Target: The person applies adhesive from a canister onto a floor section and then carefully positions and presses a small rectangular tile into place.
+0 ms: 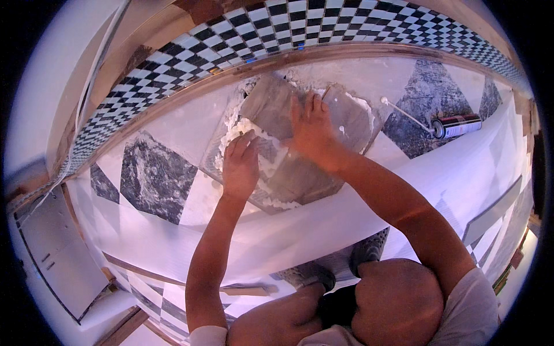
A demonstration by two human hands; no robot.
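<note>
My right hand [311,127] lies with fingers apart on a grey-brown tile [265,104] inside a square patch of the floor. My left hand [241,161] is at the patch's left, fingers curled together over crumbly white material [271,147]; what its fingertips hold, if anything, is unclear. More grey-brown surface [306,179] shows below the hands, with white material along the ragged edges. A cartridge tube [456,126] with a long white nozzle lies on the floor to the right of the patch.
A black-and-white checked band [288,23] curves along the back. Dark marbled squares [156,179] sit in the pale floor. A white sheet [404,202] runs across the near side, past my legs. A loose cable [92,81] hangs at left, above a grey panel [63,259].
</note>
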